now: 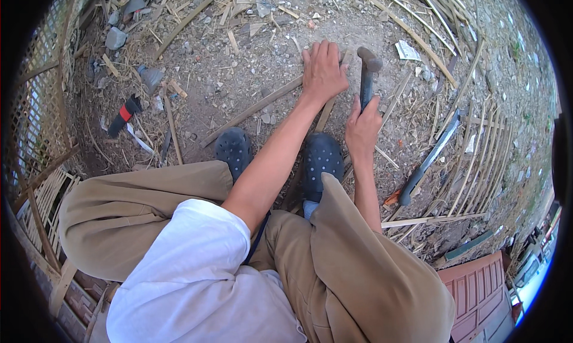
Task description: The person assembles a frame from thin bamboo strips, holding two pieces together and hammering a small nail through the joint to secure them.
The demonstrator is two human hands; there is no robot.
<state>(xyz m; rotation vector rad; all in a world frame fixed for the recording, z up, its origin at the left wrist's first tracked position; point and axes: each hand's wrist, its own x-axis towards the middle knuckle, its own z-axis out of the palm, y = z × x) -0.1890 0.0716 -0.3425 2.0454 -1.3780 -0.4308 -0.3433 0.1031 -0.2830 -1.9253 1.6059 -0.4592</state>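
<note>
My right hand [363, 128] is closed around the dark handle of a hammer [366, 83], whose head points away from me, just above the ground. To its left, my left hand [325, 71] presses down with curled fingers where two wooden strips meet. One wooden strip [253, 110] runs from under that hand toward the lower left. The other wooden strip [326, 115] slants back toward my right shoe. What the fingertips grip underneath is partly hidden.
A machete [439, 149] lies to the right, beside a slatted wooden frame [477, 164]. At left are a black-and-red cylindrical object [124, 116] and a lattice panel [45, 62]. Long strips [412, 32] and wood scraps litter the dirt. A reddish panel [474, 289] stands lower right.
</note>
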